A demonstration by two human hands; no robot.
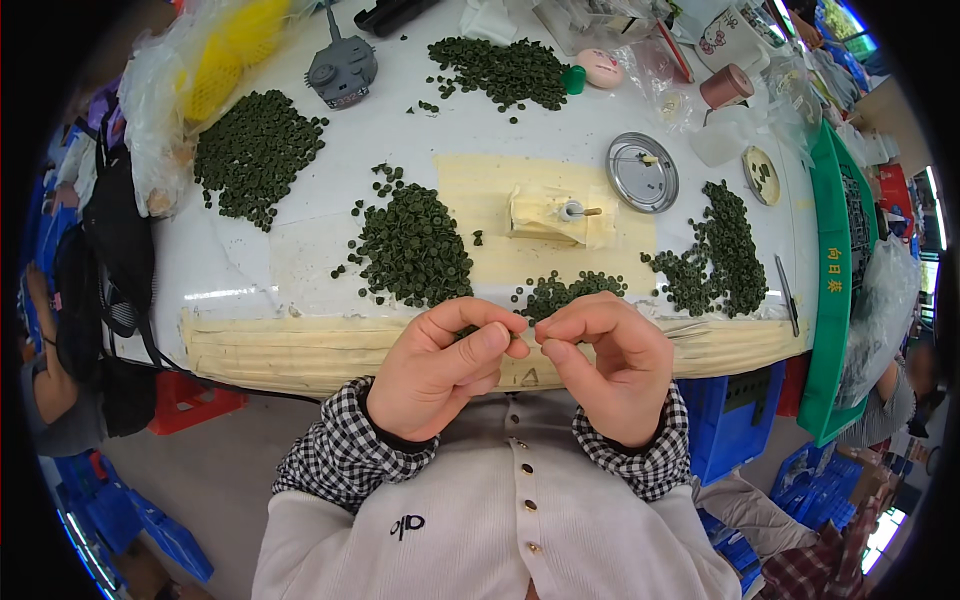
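My left hand (445,360) and my right hand (612,365) meet fingertip to fingertip above the table's near edge. Both are closed in a pinch, thumb against forefinger. What they hold is too small and too covered to make out; a bit of dark green shows by the left fingers. Just beyond the right fingers lies a small pile of dark green round pieces (572,292). A larger heap of the same pieces (412,245) spreads beyond my left hand. Behind these, a block wrapped in cream tape (545,218) carries a small upright tube with a brown stick.
More green heaps lie at the far left (258,155), the back (505,72) and the right (725,250). A grey toy turret (342,72), a round metal lid (642,172), tweezers (787,292) and a green tray (828,330) stand around. Other people sit at both sides.
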